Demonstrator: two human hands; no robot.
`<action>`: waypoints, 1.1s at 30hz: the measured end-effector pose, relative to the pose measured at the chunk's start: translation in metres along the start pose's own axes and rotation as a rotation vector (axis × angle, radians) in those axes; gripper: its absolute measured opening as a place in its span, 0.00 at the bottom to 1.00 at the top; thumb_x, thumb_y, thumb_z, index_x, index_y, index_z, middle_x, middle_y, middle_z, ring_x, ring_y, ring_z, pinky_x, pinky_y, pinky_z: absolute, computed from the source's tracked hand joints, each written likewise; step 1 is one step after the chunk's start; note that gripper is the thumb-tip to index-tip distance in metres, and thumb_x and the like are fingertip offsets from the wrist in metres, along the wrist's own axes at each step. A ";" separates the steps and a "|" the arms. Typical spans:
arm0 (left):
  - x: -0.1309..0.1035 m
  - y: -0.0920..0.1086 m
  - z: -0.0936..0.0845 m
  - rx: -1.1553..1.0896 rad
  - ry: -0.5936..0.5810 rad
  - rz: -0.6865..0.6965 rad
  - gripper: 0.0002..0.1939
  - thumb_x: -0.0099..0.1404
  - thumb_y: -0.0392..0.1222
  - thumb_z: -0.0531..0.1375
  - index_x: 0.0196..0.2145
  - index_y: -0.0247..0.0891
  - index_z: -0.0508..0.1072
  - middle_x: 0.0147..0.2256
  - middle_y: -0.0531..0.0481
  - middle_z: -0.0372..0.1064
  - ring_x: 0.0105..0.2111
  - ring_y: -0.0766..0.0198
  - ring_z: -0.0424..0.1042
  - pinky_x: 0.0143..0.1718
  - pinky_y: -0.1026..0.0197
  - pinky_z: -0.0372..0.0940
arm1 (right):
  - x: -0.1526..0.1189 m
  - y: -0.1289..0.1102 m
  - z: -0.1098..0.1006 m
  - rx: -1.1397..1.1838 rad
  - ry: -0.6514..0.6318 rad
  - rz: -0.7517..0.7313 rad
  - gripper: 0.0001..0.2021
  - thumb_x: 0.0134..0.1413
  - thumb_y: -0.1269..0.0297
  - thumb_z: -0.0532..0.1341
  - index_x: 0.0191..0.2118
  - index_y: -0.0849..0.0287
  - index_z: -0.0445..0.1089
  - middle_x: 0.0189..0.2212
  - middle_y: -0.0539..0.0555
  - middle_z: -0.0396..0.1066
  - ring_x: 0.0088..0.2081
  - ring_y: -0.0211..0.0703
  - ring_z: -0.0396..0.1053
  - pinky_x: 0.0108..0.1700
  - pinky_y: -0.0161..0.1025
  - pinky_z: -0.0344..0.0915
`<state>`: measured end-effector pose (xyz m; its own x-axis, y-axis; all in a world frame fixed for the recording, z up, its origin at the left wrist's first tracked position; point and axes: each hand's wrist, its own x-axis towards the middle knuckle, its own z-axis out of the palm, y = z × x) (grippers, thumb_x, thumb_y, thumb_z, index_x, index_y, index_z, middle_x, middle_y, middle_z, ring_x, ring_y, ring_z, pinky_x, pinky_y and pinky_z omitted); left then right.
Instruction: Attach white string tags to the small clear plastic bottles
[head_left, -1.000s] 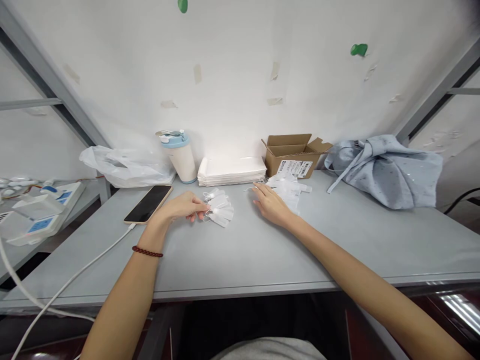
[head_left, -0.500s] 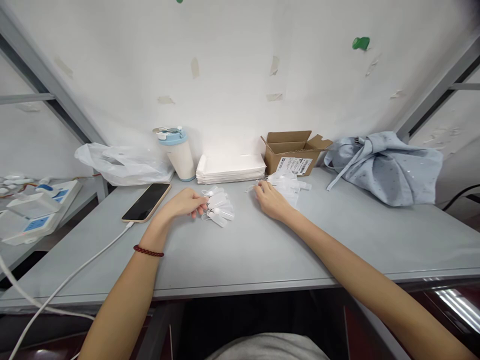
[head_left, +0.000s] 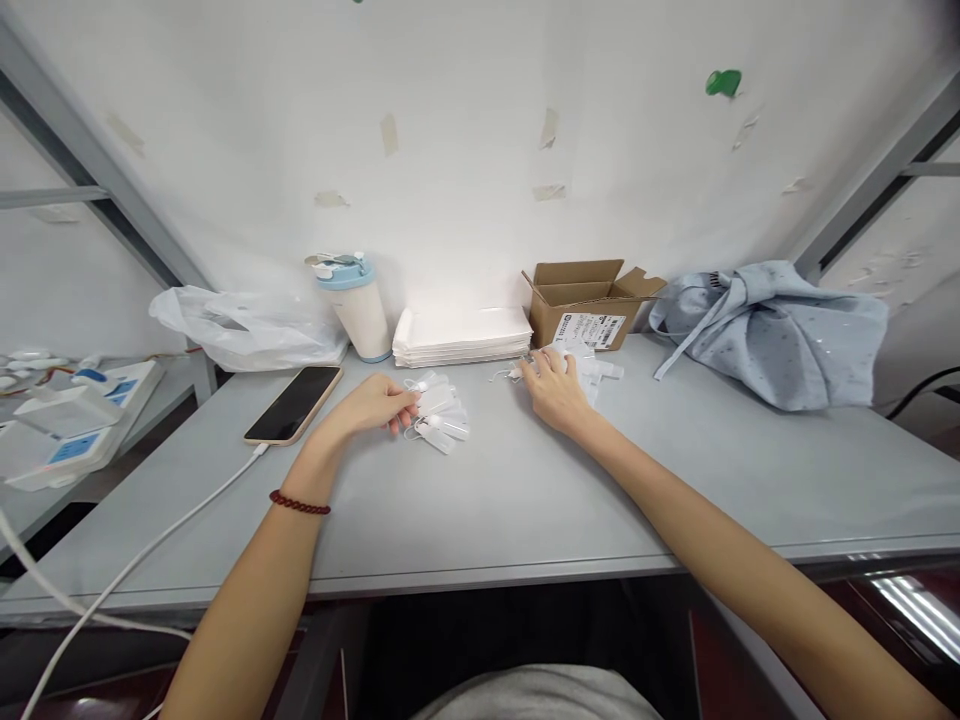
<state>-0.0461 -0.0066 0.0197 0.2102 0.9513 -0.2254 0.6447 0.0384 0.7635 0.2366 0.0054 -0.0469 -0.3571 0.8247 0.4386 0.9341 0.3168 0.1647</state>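
My left hand [head_left: 379, 402] pinches the near edge of a fanned bunch of small translucent white plastic tags [head_left: 444, 425]. Thin white string loops stick out from them, and the bunch rests on the table. To the right, my right hand [head_left: 553, 392] lies with fingers apart over a second loose pile of similar translucent tags [head_left: 592, 368]. One string loop [head_left: 499, 376] shows just left of its fingertips. The hand covers part of this pile.
Behind the hands, a stack of white flat packets [head_left: 461, 345] sits beside an open cardboard box [head_left: 577, 300]. A tumbler [head_left: 364, 315], a plastic bag [head_left: 247, 325] and a plugged-in phone [head_left: 292, 405] are on the left. A light blue cloth bag [head_left: 780, 340] lies right.
My right hand has shifted a little to the right over its pile, and its fingers have spread. My left hand stays almost in place with the tags.
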 end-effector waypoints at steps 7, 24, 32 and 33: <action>-0.001 0.002 0.001 0.004 -0.002 -0.013 0.14 0.56 0.46 0.60 0.21 0.33 0.73 0.19 0.49 0.69 0.18 0.68 0.65 0.21 0.65 0.58 | 0.001 0.004 -0.007 -0.059 -0.069 0.078 0.22 0.51 0.83 0.47 0.50 0.68 0.66 0.45 0.69 0.67 0.47 0.59 0.59 0.48 0.57 0.51; -0.004 0.013 0.012 -0.230 0.113 0.163 0.17 0.58 0.52 0.59 0.27 0.33 0.74 0.21 0.51 0.66 0.20 0.69 0.63 0.23 0.64 0.59 | -0.002 -0.005 -0.021 0.546 0.376 -0.015 0.09 0.61 0.69 0.53 0.45 0.58 0.65 0.40 0.60 0.67 0.40 0.48 0.67 0.41 0.45 0.66; -0.005 0.014 0.029 -0.384 -0.099 0.246 0.20 0.60 0.54 0.58 0.33 0.32 0.74 0.23 0.52 0.64 0.20 0.71 0.60 0.23 0.65 0.57 | -0.014 -0.037 -0.042 0.740 0.351 -0.208 0.08 0.63 0.64 0.52 0.45 0.57 0.65 0.39 0.59 0.68 0.39 0.45 0.69 0.40 0.42 0.68; -0.004 0.012 0.030 -0.392 -0.118 0.257 0.19 0.60 0.54 0.58 0.33 0.32 0.74 0.23 0.52 0.64 0.20 0.71 0.61 0.23 0.65 0.57 | -0.014 -0.038 -0.043 0.741 0.333 -0.218 0.09 0.63 0.64 0.52 0.45 0.57 0.65 0.39 0.59 0.68 0.39 0.45 0.69 0.40 0.42 0.68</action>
<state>-0.0166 -0.0193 0.0117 0.4233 0.9046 -0.0497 0.2399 -0.0590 0.9690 0.2060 -0.0388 -0.0216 -0.4013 0.5647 0.7212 0.5587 0.7748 -0.2958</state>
